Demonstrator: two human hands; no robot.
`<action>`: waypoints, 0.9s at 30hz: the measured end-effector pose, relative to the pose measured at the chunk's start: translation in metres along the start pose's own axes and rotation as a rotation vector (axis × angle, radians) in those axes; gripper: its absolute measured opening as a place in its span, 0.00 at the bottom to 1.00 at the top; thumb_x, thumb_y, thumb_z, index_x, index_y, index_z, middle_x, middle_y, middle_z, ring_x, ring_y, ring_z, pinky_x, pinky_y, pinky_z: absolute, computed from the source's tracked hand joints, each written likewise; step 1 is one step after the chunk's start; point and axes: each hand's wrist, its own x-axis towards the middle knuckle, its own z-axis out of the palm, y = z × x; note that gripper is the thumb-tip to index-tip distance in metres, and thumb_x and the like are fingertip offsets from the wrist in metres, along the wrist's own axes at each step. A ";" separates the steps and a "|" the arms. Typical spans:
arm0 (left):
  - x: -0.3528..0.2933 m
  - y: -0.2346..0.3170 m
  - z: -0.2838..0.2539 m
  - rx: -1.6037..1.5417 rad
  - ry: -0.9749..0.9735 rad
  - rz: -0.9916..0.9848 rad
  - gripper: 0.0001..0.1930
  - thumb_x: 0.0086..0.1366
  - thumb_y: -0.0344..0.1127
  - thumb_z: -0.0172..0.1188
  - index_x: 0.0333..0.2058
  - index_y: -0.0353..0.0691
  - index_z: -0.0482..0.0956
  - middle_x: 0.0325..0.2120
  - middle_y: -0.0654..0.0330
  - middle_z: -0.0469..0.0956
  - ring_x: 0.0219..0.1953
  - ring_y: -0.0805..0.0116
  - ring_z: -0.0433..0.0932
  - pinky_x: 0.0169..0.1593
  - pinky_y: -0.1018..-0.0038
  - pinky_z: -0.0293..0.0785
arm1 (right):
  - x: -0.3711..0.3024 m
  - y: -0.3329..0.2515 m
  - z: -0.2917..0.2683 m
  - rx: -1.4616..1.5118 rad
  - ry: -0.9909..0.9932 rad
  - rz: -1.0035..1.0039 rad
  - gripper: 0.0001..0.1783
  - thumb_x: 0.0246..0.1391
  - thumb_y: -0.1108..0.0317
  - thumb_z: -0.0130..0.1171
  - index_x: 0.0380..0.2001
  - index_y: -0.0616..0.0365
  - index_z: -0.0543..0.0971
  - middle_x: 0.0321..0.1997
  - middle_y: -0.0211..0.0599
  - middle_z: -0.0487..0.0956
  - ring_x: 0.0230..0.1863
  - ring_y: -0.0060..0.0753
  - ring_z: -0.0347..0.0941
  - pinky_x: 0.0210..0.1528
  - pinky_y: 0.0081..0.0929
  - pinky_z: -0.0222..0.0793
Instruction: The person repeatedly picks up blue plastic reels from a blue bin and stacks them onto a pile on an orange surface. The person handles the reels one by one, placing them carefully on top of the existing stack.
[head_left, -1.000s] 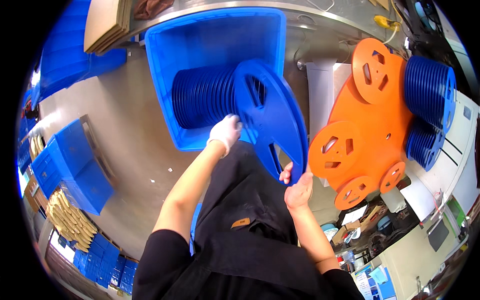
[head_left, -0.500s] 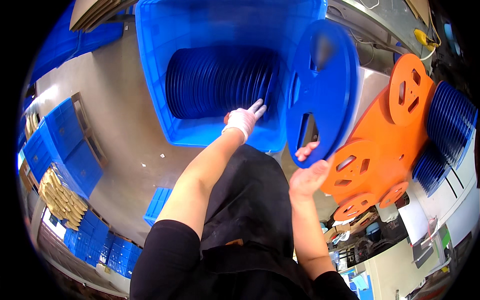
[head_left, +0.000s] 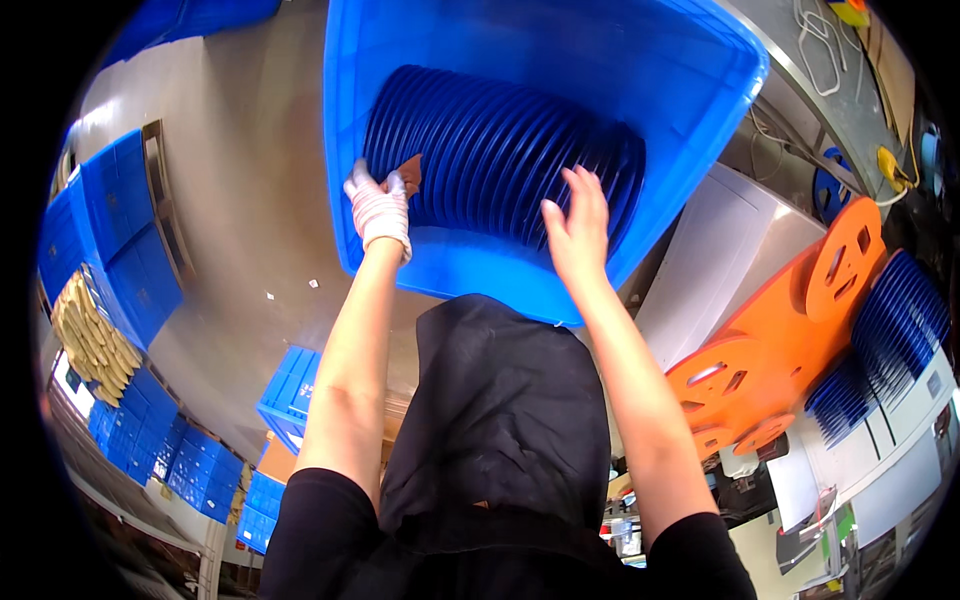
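Inside the large blue plastic bin (head_left: 455, 265), many thin dark blue discs (head_left: 480, 150) stand on edge in one long row. My left hand (head_left: 380, 208), in a whitish glove, is at the row's left end. A small reddish-brown piece of sheet (head_left: 411, 176) sticks out between its thumb and fingers; whether it is cloth or abrasive paper I cannot make out. Over the right part of the row is my bare right hand (head_left: 582, 228), with thumb and fingers apart and nothing in it. Whether its fingertips touch the disc edges is unclear.
To the right, an orange rack (head_left: 770, 360) with slotted round plates stands near more blue discs (head_left: 900, 320) on a white surface. A pale metal box (head_left: 725, 260) lies between bin and rack. Blue crates (head_left: 130, 235) are stacked at the left, and a grey table (head_left: 810, 70) is at the upper right.
The slotted blue disc that my right hand had at the bin's right side is now out of that hand. My right hand has moved in over the row; my left has shifted to its left end.
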 end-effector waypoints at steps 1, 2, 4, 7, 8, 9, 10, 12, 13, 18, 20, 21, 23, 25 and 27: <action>0.004 -0.008 0.006 0.056 0.045 0.063 0.32 0.58 0.45 0.60 0.60 0.41 0.63 0.56 0.43 0.63 0.49 0.43 0.73 0.54 0.58 0.71 | 0.017 -0.007 0.016 -0.063 -0.089 -0.097 0.31 0.53 0.63 0.59 0.60 0.57 0.65 0.67 0.49 0.59 0.70 0.52 0.51 0.69 0.45 0.47; 0.006 0.003 0.004 -0.011 0.009 -0.028 0.32 0.58 0.45 0.60 0.59 0.40 0.65 0.55 0.43 0.63 0.49 0.43 0.73 0.53 0.59 0.71 | 0.032 -0.016 0.030 -0.121 -0.138 -0.149 0.32 0.52 0.62 0.60 0.60 0.55 0.66 0.68 0.47 0.59 0.70 0.52 0.50 0.69 0.48 0.46; 0.007 0.027 -0.003 -0.175 -0.073 -0.179 0.31 0.57 0.45 0.60 0.57 0.39 0.67 0.55 0.43 0.64 0.49 0.43 0.74 0.53 0.59 0.71 | 0.051 -0.025 0.059 -0.222 -0.225 -0.259 0.33 0.51 0.59 0.62 0.61 0.48 0.66 0.70 0.41 0.58 0.72 0.50 0.46 0.69 0.57 0.43; 0.013 0.004 0.011 -0.270 -0.126 -0.183 0.29 0.58 0.45 0.59 0.56 0.37 0.69 0.56 0.42 0.64 0.48 0.42 0.74 0.53 0.60 0.71 | 0.062 -0.015 0.073 -0.497 -0.298 -0.530 0.35 0.50 0.54 0.62 0.62 0.38 0.65 0.71 0.34 0.56 0.72 0.42 0.46 0.65 0.62 0.46; 0.006 -0.002 0.019 -0.170 -0.147 -0.044 0.30 0.58 0.45 0.58 0.57 0.38 0.67 0.56 0.42 0.64 0.49 0.42 0.73 0.54 0.59 0.71 | 0.054 0.007 0.069 -0.512 -0.287 -0.523 0.37 0.49 0.54 0.62 0.63 0.33 0.64 0.71 0.31 0.56 0.72 0.41 0.48 0.64 0.62 0.48; -0.005 -0.003 0.025 -0.071 -0.166 0.089 0.31 0.58 0.46 0.58 0.58 0.39 0.66 0.56 0.43 0.64 0.49 0.41 0.73 0.54 0.58 0.70 | 0.042 0.016 0.056 -0.578 -0.283 -0.517 0.37 0.48 0.55 0.63 0.63 0.32 0.64 0.71 0.30 0.57 0.72 0.41 0.48 0.64 0.61 0.48; -0.019 -0.001 0.031 -0.063 -0.242 0.101 0.31 0.58 0.46 0.58 0.59 0.40 0.65 0.56 0.43 0.64 0.50 0.41 0.72 0.55 0.58 0.70 | 0.029 0.024 0.046 -0.581 -0.262 -0.481 0.37 0.48 0.57 0.63 0.63 0.32 0.64 0.71 0.29 0.57 0.72 0.40 0.49 0.65 0.61 0.48; -0.047 0.007 0.034 -0.049 -0.410 0.066 0.34 0.58 0.47 0.57 0.61 0.41 0.61 0.58 0.42 0.61 0.54 0.40 0.69 0.56 0.58 0.69 | -0.004 0.052 0.024 -0.620 -0.268 -0.430 0.37 0.48 0.60 0.63 0.63 0.32 0.64 0.71 0.29 0.57 0.72 0.40 0.49 0.65 0.60 0.47; -0.054 0.013 0.031 -0.079 -0.483 -0.021 0.35 0.58 0.45 0.57 0.63 0.41 0.58 0.61 0.43 0.59 0.55 0.40 0.68 0.56 0.60 0.69 | -0.013 0.067 0.015 -0.655 -0.284 -0.415 0.37 0.48 0.61 0.63 0.63 0.32 0.64 0.71 0.29 0.56 0.72 0.39 0.49 0.66 0.60 0.47; -0.065 0.007 0.032 -0.198 -0.451 -0.062 0.39 0.58 0.41 0.57 0.66 0.42 0.51 0.65 0.45 0.52 0.55 0.41 0.70 0.58 0.61 0.68 | -0.029 0.046 0.000 -0.786 -0.514 -0.302 0.38 0.50 0.61 0.62 0.65 0.33 0.61 0.74 0.30 0.49 0.74 0.42 0.42 0.67 0.61 0.44; -0.064 0.010 0.026 -0.206 -0.492 -0.099 0.40 0.58 0.42 0.57 0.66 0.43 0.48 0.67 0.46 0.49 0.55 0.40 0.70 0.58 0.60 0.68 | -0.030 0.037 0.006 -0.804 -0.518 -0.242 0.40 0.50 0.60 0.62 0.66 0.34 0.59 0.74 0.32 0.46 0.74 0.44 0.40 0.68 0.61 0.42; -0.063 0.007 0.024 -0.190 -0.468 -0.087 0.40 0.58 0.41 0.57 0.66 0.43 0.48 0.67 0.46 0.49 0.54 0.41 0.70 0.57 0.61 0.69 | -0.032 0.033 0.009 -0.795 -0.516 -0.214 0.40 0.49 0.60 0.62 0.66 0.35 0.58 0.74 0.33 0.46 0.74 0.45 0.39 0.68 0.61 0.41; -0.066 -0.003 0.028 -0.181 -0.427 -0.074 0.40 0.58 0.41 0.57 0.66 0.42 0.49 0.66 0.46 0.50 0.54 0.42 0.71 0.54 0.62 0.73 | -0.038 0.021 0.005 -0.778 -0.510 -0.180 0.43 0.48 0.61 0.64 0.67 0.37 0.57 0.74 0.36 0.45 0.74 0.48 0.39 0.68 0.61 0.41; -0.066 -0.014 0.028 -0.208 -0.441 -0.110 0.40 0.58 0.44 0.57 0.66 0.40 0.49 0.66 0.47 0.51 0.58 0.45 0.68 0.57 0.62 0.69 | -0.050 0.006 -0.003 -0.677 -0.464 -0.098 0.44 0.47 0.62 0.64 0.67 0.37 0.57 0.74 0.37 0.45 0.74 0.50 0.39 0.68 0.61 0.42; -0.063 -0.018 0.018 -0.130 -0.451 -0.026 0.40 0.59 0.45 0.57 0.66 0.38 0.50 0.66 0.46 0.53 0.61 0.47 0.64 0.62 0.63 0.64 | -0.062 -0.004 -0.020 -0.620 -0.433 -0.110 0.44 0.46 0.63 0.65 0.67 0.40 0.57 0.74 0.42 0.45 0.73 0.52 0.42 0.68 0.59 0.45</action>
